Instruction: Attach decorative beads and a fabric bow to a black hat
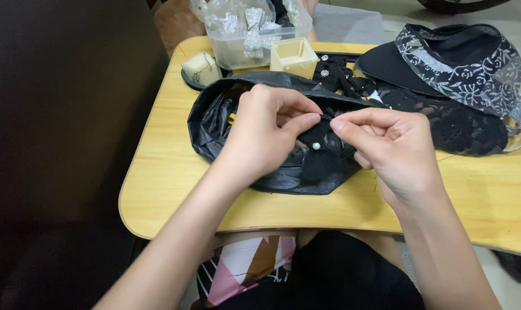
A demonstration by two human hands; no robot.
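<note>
We see a small black fabric piece (319, 150) with a white pearl bead (315, 146) lying between the two hands, over a black plastic bag (214, 123) on the wooden lap table (157, 172). Our left hand (260, 135) pinches its left edge; our right hand (390, 146) pinches something thin at its upper right, too fine to identify.

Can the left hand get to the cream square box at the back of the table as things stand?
Probably yes. The left hand is pinching the black fabric piece with a pearl, so it must let go first; the cream box stands open to approach beyond the black plastic bag.
</note>
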